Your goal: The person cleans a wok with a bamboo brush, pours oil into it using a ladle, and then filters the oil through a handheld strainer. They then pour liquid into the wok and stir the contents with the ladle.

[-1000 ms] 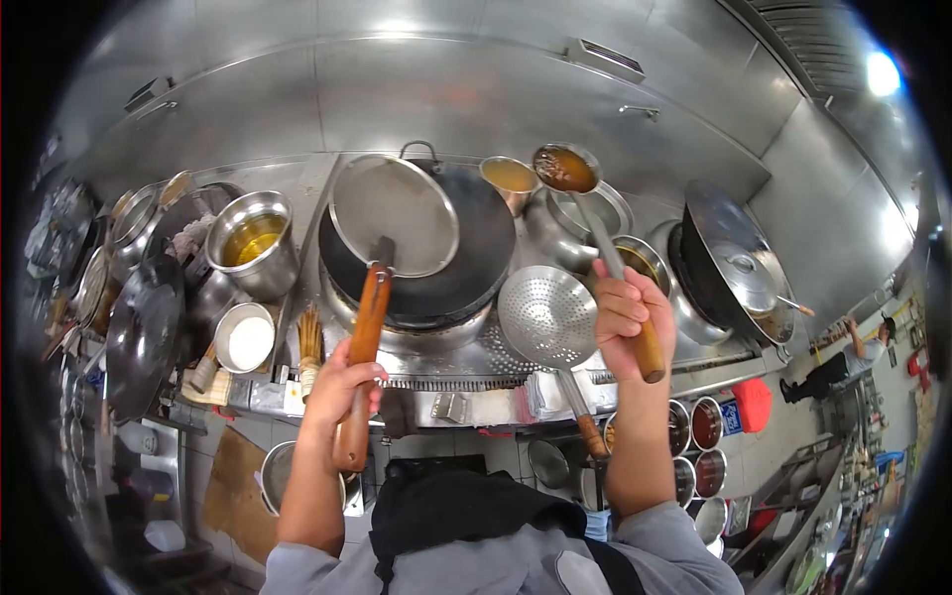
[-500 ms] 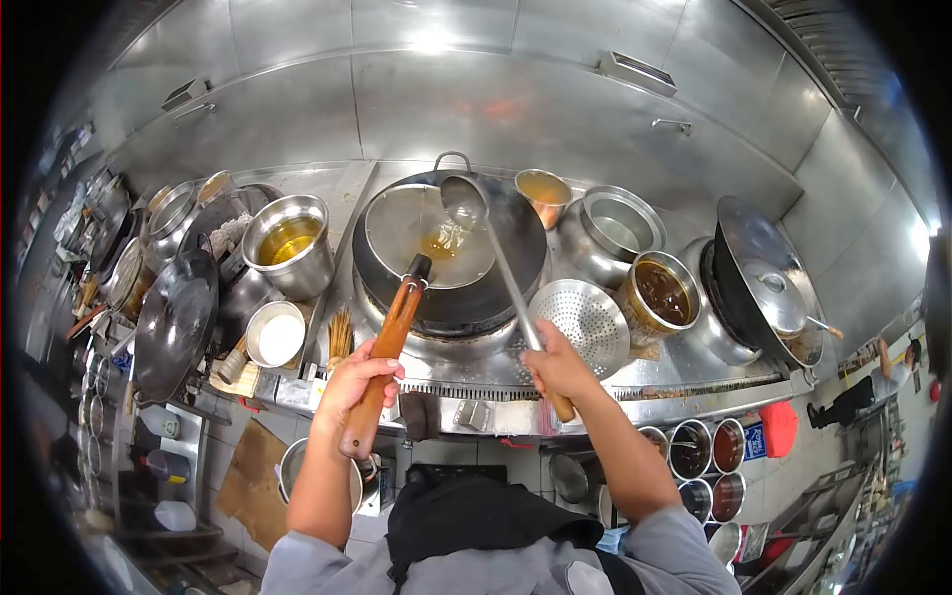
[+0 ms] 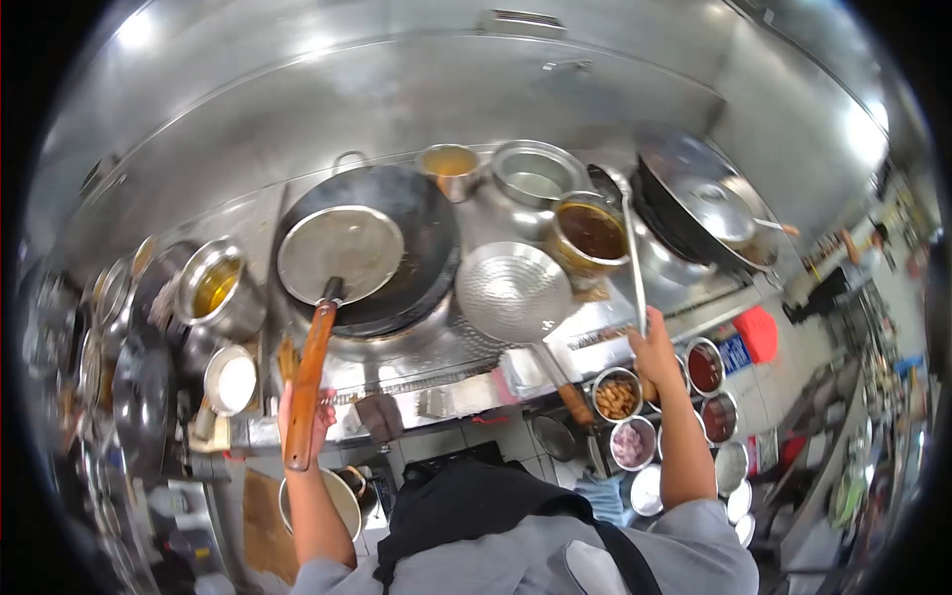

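Observation:
The wooden handle [image 3: 311, 382] of a round mesh strainer [image 3: 347, 253] is gripped in my left hand [image 3: 322, 421]. Its mesh disc overlaps the left side of a large black wok [image 3: 428, 248] on the stove. Off to the right, my right hand [image 3: 654, 355] is closed around a long-handled metal ladle [image 3: 636, 268]. The ladle's bowl is up beside the pot of brown liquid [image 3: 592, 230], between it and the lidded wok. A perforated metal skimmer [image 3: 513, 293] with a wooden handle rests between the black wok and that pot.
A pot of yellow oil [image 3: 215, 285] and a bowl of white contents [image 3: 230, 381] stand left. Behind are an orange-liquid container [image 3: 450, 169] and a wide metal pot [image 3: 538, 174]. A tilted wok with a lid [image 3: 716, 210] stands right. Several ingredient tubs [image 3: 632, 443] sit at lower right.
The ladle has swung right, away from above the strainer to beside the brown-liquid pot. The strainer stays in my left hand over the wok. My view has turned rightward.

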`<action>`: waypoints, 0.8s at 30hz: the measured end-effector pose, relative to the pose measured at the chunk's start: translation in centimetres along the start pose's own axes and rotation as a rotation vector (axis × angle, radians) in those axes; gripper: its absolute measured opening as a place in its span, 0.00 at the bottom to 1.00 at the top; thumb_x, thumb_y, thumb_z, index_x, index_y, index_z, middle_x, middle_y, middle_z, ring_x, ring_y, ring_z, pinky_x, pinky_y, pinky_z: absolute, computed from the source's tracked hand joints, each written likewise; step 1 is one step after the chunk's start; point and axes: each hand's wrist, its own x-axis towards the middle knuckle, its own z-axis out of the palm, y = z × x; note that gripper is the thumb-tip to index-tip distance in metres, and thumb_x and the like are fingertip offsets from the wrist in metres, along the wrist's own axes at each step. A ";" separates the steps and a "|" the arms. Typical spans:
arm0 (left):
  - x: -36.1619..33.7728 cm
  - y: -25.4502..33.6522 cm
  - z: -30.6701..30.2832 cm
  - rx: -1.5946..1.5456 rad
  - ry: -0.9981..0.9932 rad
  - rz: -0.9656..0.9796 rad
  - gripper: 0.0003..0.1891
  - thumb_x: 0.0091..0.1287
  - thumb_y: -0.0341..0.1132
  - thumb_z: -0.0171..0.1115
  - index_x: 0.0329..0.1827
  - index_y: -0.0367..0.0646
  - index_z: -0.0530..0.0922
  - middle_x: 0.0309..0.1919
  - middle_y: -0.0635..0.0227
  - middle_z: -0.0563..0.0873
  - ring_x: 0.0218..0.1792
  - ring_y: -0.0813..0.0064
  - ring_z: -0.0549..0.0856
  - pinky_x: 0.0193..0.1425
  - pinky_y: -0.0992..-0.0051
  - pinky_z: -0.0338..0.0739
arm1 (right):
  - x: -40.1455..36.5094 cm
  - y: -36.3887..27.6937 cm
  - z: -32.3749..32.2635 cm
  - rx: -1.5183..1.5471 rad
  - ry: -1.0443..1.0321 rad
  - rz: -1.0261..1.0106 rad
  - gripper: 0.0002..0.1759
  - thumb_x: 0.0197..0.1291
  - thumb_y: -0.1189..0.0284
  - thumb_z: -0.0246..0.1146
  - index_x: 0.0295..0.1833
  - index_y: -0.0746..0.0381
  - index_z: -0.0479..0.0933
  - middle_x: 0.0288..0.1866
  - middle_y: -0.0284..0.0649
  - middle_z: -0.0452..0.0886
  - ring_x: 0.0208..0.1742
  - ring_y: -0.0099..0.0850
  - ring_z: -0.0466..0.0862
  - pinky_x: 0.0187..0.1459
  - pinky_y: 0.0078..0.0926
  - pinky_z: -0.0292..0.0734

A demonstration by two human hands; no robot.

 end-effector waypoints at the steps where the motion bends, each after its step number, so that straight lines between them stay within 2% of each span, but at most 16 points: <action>1: 0.5 -1.8 -0.5 0.010 -0.031 -0.025 0.26 0.74 0.54 0.45 0.54 0.38 0.74 0.35 0.55 0.85 0.21 0.71 0.82 0.24 0.77 0.80 | 0.0 1.2 -0.2 -0.064 0.019 -0.015 0.31 0.58 0.73 0.61 0.67 0.61 0.61 0.38 0.48 0.80 0.32 0.39 0.79 0.34 0.35 0.73; 2: 1.2 -3.8 -1.3 0.290 0.065 0.016 0.24 0.74 0.52 0.47 0.52 0.38 0.76 0.33 0.57 0.85 0.22 0.73 0.82 0.26 0.77 0.79 | 0.1 1.9 0.0 -0.127 0.027 -0.037 0.28 0.60 0.75 0.58 0.66 0.61 0.61 0.30 0.42 0.78 0.19 0.31 0.75 0.20 0.30 0.69; 3: 1.8 -5.2 -1.6 0.569 0.169 0.066 0.23 0.74 0.51 0.49 0.49 0.37 0.78 0.32 0.59 0.85 0.23 0.75 0.81 0.28 0.78 0.78 | 0.2 2.4 0.4 -0.080 0.043 -0.038 0.26 0.59 0.75 0.58 0.64 0.62 0.64 0.27 0.39 0.77 0.18 0.29 0.75 0.19 0.28 0.69; 4: 2.4 -6.0 -0.9 0.574 0.156 0.062 0.23 0.74 0.51 0.49 0.49 0.37 0.78 0.32 0.59 0.85 0.23 0.75 0.81 0.28 0.78 0.78 | 0.0 1.1 0.4 -0.078 0.054 -0.030 0.26 0.59 0.75 0.58 0.64 0.62 0.64 0.27 0.39 0.77 0.18 0.29 0.75 0.19 0.28 0.69; 6: 3.5 -7.5 2.2 0.965 0.044 0.362 0.21 0.74 0.47 0.51 0.44 0.36 0.80 0.29 0.63 0.84 0.27 0.79 0.79 0.34 0.78 0.76 | -0.3 -2.7 0.0 0.508 -0.151 0.309 0.20 0.57 0.75 0.59 0.56 0.64 0.68 0.23 0.36 0.73 0.17 0.26 0.73 0.17 0.25 0.69; 7: 3.7 -7.9 3.9 0.965 0.042 0.363 0.21 0.74 0.47 0.51 0.44 0.36 0.80 0.29 0.63 0.84 0.27 0.79 0.79 0.34 0.78 0.76 | 0.3 -3.0 -0.1 0.720 -0.204 0.327 0.12 0.58 0.75 0.59 0.48 0.64 0.69 0.22 0.32 0.71 0.16 0.22 0.70 0.15 0.20 0.67; 8: 3.9 -8.2 5.5 0.822 0.036 0.397 0.21 0.75 0.48 0.50 0.43 0.35 0.80 0.30 0.64 0.84 0.28 0.80 0.78 0.36 0.78 0.74 | 1.0 -3.1 -0.2 0.720 -0.207 0.325 0.12 0.58 0.75 0.59 0.48 0.64 0.69 0.22 0.32 0.71 0.16 0.22 0.70 0.15 0.20 0.67; 10: 3.8 -8.7 8.8 0.608 0.017 0.455 0.23 0.75 0.49 0.48 0.41 0.34 0.80 0.30 0.66 0.84 0.29 0.80 0.78 0.38 0.78 0.73 | 2.4 -3.3 0.0 1.552 -0.407 0.590 0.06 0.60 0.75 0.57 0.42 0.64 0.70 0.21 0.30 0.71 0.16 0.20 0.70 0.16 0.19 0.65; 11: 3.7 -8.9 9.6 0.560 0.030 0.437 0.25 0.76 0.52 0.46 0.41 0.36 0.79 0.30 0.67 0.82 0.30 0.80 0.78 0.37 0.78 0.72 | 2.8 -3.6 -0.1 1.736 -0.521 0.574 0.04 0.61 0.75 0.56 0.37 0.64 0.69 0.21 0.29 0.71 0.16 0.18 0.70 0.16 0.17 0.64; 14: 3.6 -8.8 9.4 0.357 0.117 0.413 0.27 0.75 0.57 0.43 0.39 0.40 0.78 0.30 0.68 0.81 0.30 0.79 0.77 0.37 0.78 0.70 | 2.8 -5.4 -0.2 1.938 -0.503 0.565 0.05 0.62 0.75 0.56 0.36 0.66 0.68 0.21 0.28 0.71 0.17 0.18 0.69 0.17 0.16 0.65; 15: 3.7 -8.4 8.8 0.305 0.217 0.412 0.27 0.76 0.57 0.42 0.38 0.42 0.78 0.29 0.68 0.82 0.28 0.80 0.76 0.36 0.77 0.71 | 2.6 -6.1 -0.4 1.958 -0.479 0.566 0.06 0.62 0.76 0.55 0.36 0.67 0.67 0.20 0.28 0.70 0.17 0.18 0.69 0.18 0.16 0.65; 18: 2.9 -6.6 6.9 0.176 0.366 0.482 0.27 0.76 0.56 0.42 0.45 0.40 0.78 0.32 0.69 0.81 0.27 0.81 0.75 0.36 0.78 0.70 | 2.7 -6.7 -0.8 2.014 -0.480 0.538 0.06 0.62 0.76 0.56 0.36 0.68 0.67 0.19 0.27 0.69 0.17 0.18 0.69 0.18 0.16 0.65; 19: 2.6 -6.1 6.0 0.245 0.359 0.545 0.21 0.75 0.50 0.50 0.49 0.39 0.78 0.38 0.68 0.82 0.34 0.78 0.79 0.41 0.77 0.73 | 2.6 -6.9 -1.0 2.009 -0.486 0.543 0.06 0.62 0.76 0.56 0.36 0.68 0.67 0.19 0.27 0.69 0.17 0.18 0.69 0.18 0.16 0.65; 20: 3.2 -6.5 5.8 0.241 0.369 0.549 0.21 0.75 0.50 0.50 0.49 0.39 0.78 0.38 0.68 0.82 0.34 0.78 0.79 0.41 0.77 0.73 | 2.6 -7.2 -1.3 1.997 -0.484 0.547 0.06 0.62 0.76 0.56 0.37 0.68 0.67 0.18 0.27 0.68 0.17 0.18 0.69 0.18 0.16 0.66; 22: 4.9 -6.3 5.7 0.764 0.324 0.889 0.16 0.71 0.42 0.59 0.50 0.38 0.79 0.43 0.65 0.82 0.43 0.71 0.81 0.50 0.71 0.74 | 2.9 -7.7 -1.6 1.972 -0.519 0.562 0.06 0.62 0.75 0.56 0.36 0.67 0.67 0.18 0.27 0.68 0.17 0.18 0.70 0.19 0.16 0.66; 24: 4.2 -3.9 9.0 1.526 0.210 1.140 0.15 0.64 0.35 0.65 0.51 0.38 0.79 0.48 0.59 0.82 0.51 0.62 0.81 0.59 0.64 0.71 | 2.9 -9.1 -2.1 1.913 -0.516 0.593 0.06 0.63 0.75 0.55 0.35 0.66 0.68 0.18 0.27 0.69 0.17 0.18 0.70 0.19 0.16 0.67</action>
